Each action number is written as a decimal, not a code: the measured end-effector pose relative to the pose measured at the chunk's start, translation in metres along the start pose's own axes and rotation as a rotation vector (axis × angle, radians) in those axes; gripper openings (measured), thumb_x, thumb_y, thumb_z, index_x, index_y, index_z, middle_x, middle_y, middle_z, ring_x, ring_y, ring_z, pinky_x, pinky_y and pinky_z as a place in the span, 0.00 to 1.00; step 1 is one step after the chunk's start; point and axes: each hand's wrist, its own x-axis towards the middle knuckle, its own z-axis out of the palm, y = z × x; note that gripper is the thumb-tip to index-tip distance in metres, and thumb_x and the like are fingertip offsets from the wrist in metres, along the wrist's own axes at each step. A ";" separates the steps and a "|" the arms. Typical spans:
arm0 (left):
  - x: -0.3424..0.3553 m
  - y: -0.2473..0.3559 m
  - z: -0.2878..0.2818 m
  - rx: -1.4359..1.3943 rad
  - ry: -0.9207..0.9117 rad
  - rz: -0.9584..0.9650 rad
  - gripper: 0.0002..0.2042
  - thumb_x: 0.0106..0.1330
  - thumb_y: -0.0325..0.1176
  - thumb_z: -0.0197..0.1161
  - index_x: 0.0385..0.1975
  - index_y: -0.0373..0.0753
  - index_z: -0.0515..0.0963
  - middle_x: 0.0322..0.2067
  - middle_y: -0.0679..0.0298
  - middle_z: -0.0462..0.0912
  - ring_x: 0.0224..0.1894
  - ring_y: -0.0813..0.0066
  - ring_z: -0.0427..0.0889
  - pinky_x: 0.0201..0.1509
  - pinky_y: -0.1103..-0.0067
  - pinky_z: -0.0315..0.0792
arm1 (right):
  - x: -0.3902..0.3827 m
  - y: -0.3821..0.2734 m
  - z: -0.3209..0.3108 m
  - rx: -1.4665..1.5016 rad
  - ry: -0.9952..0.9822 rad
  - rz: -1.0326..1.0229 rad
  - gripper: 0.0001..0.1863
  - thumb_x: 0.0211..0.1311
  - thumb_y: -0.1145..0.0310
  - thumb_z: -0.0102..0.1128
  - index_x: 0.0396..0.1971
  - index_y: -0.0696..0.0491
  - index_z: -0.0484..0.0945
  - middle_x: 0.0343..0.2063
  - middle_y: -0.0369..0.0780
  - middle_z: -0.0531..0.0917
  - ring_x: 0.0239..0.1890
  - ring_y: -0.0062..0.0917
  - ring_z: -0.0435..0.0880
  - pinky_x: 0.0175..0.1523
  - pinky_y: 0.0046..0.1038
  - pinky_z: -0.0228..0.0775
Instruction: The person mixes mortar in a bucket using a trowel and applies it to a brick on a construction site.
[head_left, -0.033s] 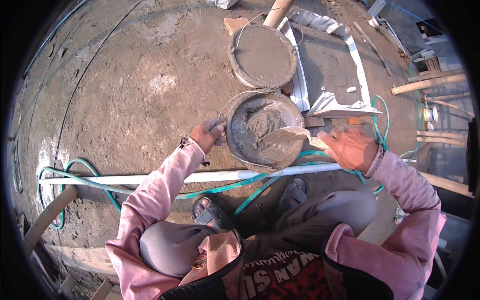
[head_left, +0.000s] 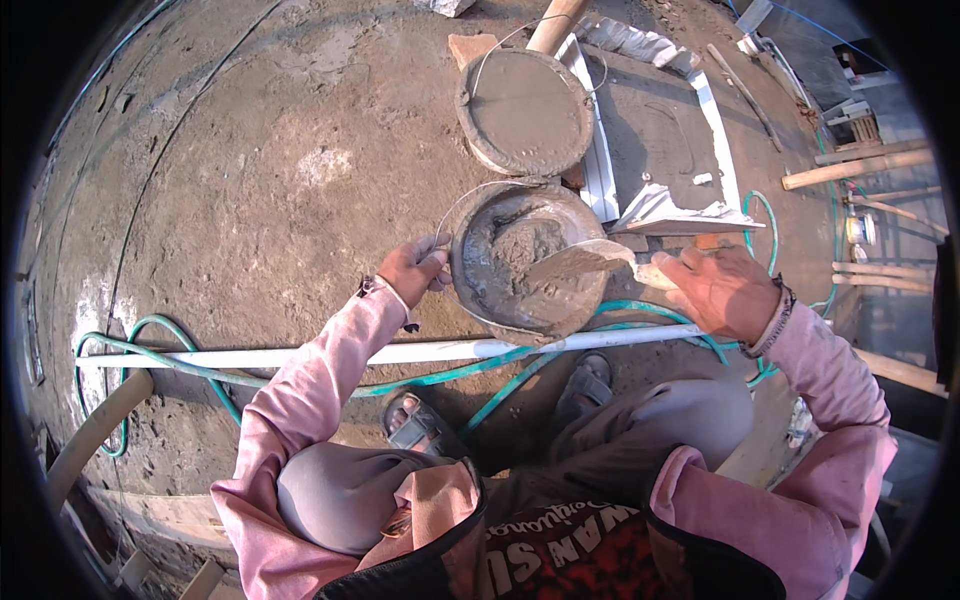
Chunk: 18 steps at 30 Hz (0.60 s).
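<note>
My left hand grips the left rim of a round metal pan that is partly filled with grey mortar and stands on the rough concrete floor in front of me. My right hand holds the handle of a trowel. Its blade lies over the right side of the pan with a lump of mortar on it. A second pan, filled level with wet mortar and fitted with a wire handle, stands just beyond the first one.
A long white pipe and a green hose lie across the floor in front of my sandalled feet. A freshly smoothed cement slab with white edging lies at the right rear. Wooden poles lie at the far right.
</note>
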 end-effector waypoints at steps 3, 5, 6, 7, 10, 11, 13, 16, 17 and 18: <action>-0.008 0.005 0.002 -0.047 0.017 -0.025 0.22 0.67 0.30 0.50 0.60 0.32 0.60 0.49 0.53 0.75 0.37 0.72 0.80 0.42 0.78 0.77 | -0.006 0.028 -0.026 -0.097 0.035 0.089 0.18 0.59 0.63 0.52 0.47 0.54 0.70 0.28 0.46 0.78 0.27 0.37 0.81 0.32 0.40 0.69; -0.012 0.013 0.004 -0.066 0.022 0.001 0.24 0.66 0.29 0.50 0.61 0.32 0.58 0.51 0.51 0.73 0.39 0.70 0.80 0.44 0.77 0.77 | 0.007 0.035 -0.016 -0.173 0.053 0.091 0.17 0.58 0.63 0.52 0.45 0.55 0.71 0.26 0.45 0.79 0.25 0.37 0.81 0.30 0.39 0.70; -0.016 0.016 0.008 -0.068 0.020 0.032 0.24 0.66 0.29 0.50 0.62 0.31 0.57 0.52 0.49 0.72 0.40 0.68 0.80 0.45 0.76 0.77 | 0.014 0.035 -0.005 -0.213 0.059 0.094 0.17 0.58 0.63 0.51 0.45 0.55 0.71 0.24 0.45 0.79 0.25 0.36 0.81 0.29 0.38 0.71; -0.022 0.016 0.004 -0.065 0.041 0.055 0.25 0.66 0.28 0.50 0.62 0.31 0.55 0.53 0.48 0.71 0.41 0.67 0.80 0.46 0.75 0.77 | 0.033 0.027 0.009 -0.146 -0.023 0.111 0.17 0.57 0.63 0.51 0.43 0.56 0.71 0.22 0.45 0.79 0.24 0.38 0.81 0.29 0.39 0.71; -0.020 0.008 0.004 -0.113 -0.008 0.041 0.24 0.65 0.25 0.48 0.61 0.29 0.56 0.54 0.47 0.69 0.44 0.65 0.80 0.47 0.75 0.77 | 0.059 -0.002 0.057 0.166 -0.142 0.128 0.18 0.56 0.60 0.50 0.42 0.57 0.70 0.19 0.49 0.80 0.24 0.47 0.80 0.33 0.46 0.72; -0.020 0.007 0.007 -0.114 -0.002 0.047 0.23 0.64 0.24 0.46 0.61 0.29 0.57 0.54 0.48 0.70 0.43 0.66 0.80 0.46 0.75 0.77 | 0.057 -0.007 0.066 0.328 -0.189 0.165 0.19 0.57 0.61 0.49 0.43 0.58 0.70 0.21 0.52 0.80 0.25 0.49 0.80 0.33 0.48 0.71; -0.018 0.008 0.011 -0.113 0.013 0.059 0.22 0.63 0.21 0.43 0.59 0.29 0.60 0.52 0.49 0.72 0.40 0.67 0.80 0.43 0.76 0.77 | 0.042 -0.014 0.089 0.598 -0.058 0.113 0.18 0.59 0.61 0.49 0.43 0.59 0.69 0.24 0.54 0.79 0.23 0.47 0.80 0.31 0.44 0.71; -0.021 0.013 0.009 -0.074 0.004 0.031 0.22 0.62 0.19 0.41 0.59 0.30 0.60 0.53 0.51 0.72 0.40 0.68 0.80 0.43 0.76 0.77 | 0.042 -0.039 0.088 1.002 -0.374 0.352 0.17 0.60 0.61 0.50 0.42 0.58 0.69 0.22 0.48 0.78 0.17 0.36 0.79 0.23 0.36 0.71; -0.021 0.014 0.008 -0.061 0.004 0.026 0.22 0.62 0.19 0.41 0.59 0.30 0.60 0.52 0.51 0.72 0.40 0.69 0.80 0.43 0.77 0.77 | 0.046 -0.050 0.081 1.198 -0.414 0.406 0.16 0.61 0.61 0.51 0.42 0.57 0.69 0.20 0.40 0.74 0.14 0.23 0.74 0.17 0.26 0.66; -0.021 0.013 0.010 -0.042 0.008 0.029 0.22 0.62 0.19 0.41 0.59 0.30 0.60 0.52 0.52 0.73 0.40 0.69 0.80 0.43 0.77 0.76 | 0.053 -0.054 0.094 1.308 -0.433 0.431 0.16 0.62 0.61 0.51 0.43 0.57 0.69 0.20 0.37 0.73 0.14 0.20 0.73 0.16 0.24 0.65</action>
